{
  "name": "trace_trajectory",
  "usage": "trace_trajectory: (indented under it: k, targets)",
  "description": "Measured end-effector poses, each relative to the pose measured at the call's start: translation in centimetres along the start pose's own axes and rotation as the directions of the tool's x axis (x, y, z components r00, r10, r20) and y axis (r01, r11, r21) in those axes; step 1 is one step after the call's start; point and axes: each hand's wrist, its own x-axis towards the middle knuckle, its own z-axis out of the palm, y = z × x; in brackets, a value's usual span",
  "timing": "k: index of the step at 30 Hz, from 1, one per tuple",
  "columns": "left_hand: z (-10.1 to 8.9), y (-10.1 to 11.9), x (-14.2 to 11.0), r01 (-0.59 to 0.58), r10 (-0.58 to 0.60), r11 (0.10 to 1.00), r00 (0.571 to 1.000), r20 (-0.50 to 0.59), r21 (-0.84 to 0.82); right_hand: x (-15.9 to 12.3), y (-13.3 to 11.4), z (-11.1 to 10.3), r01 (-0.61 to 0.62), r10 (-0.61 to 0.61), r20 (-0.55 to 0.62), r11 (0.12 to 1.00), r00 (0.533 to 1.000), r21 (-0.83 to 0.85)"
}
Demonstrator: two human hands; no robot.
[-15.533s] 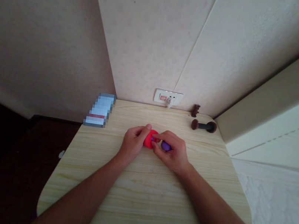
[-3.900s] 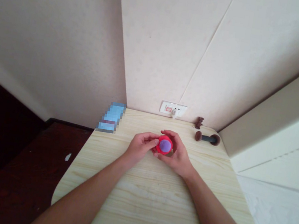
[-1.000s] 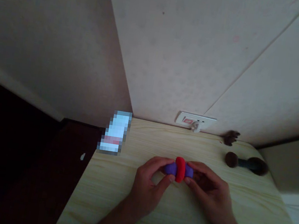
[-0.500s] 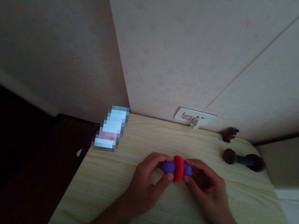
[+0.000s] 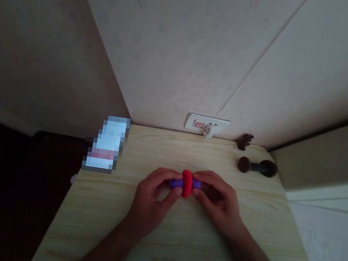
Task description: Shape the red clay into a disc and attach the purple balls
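Between my two hands is a purple roll with a thick red band around its middle; both look like soft modelling clay. My left hand pinches the roll's left end between thumb and fingers, with the thumb tip close to the red band. On the other side, my right hand grips the right end in the same way. The piece is held level, just over the wooden tabletop. Fingers cover parts of both purple ends.
A dark dumbbell-shaped object lies on the right, with a small dark brown figure behind it. A blurred-out, phone-like slab rests at the back left. A plug sits in the wall socket behind the table.
The whole view has shifted, so hands and table appear further left and slightly higher. Both hands keep their pinch on the purple roll, and the red band stays in the middle.
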Motion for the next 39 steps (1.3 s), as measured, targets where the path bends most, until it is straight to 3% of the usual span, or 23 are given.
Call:
trace_trajectory:
  k: [7, 18, 28, 36, 39]
  targets:
    - [0.0, 0.1, 0.4, -0.036, 0.036, 0.999, 0.999, -0.004, 0.035, -0.1, 0.3, 0.0, -0.003, 0.003, -0.004, 0.998, 1.000, 0.058]
    - [0.0, 0.3, 0.5, 0.162, -0.161, 0.980, 0.987, 0.023, -0.113, -0.1, 0.6, 0.1, -0.060, 0.061, -0.009, 0.990, 0.998, 0.126]
    - [0.0, 0.2, 0.7, 0.181, -0.179, 0.978, 0.983, 0.027, -0.108, 0.2, 1.1, 0.2, -0.078, 0.076, 0.019, 0.982, 0.997, 0.169]
    - [0.1, 0.2, 0.8, 0.170, -0.184, 0.974, 0.979, -0.085, -0.151, 0.1, 1.0, 0.9, -0.044, 0.057, -0.075, 0.985, 0.996, 0.164]
    - [0.0, -0.1, 1.0, 0.189, -0.229, 0.947, 0.964, -0.132, -0.262, 0.1, 0.7, 0.9, -0.037, 0.076, -0.153, 0.970, 0.985, 0.242]
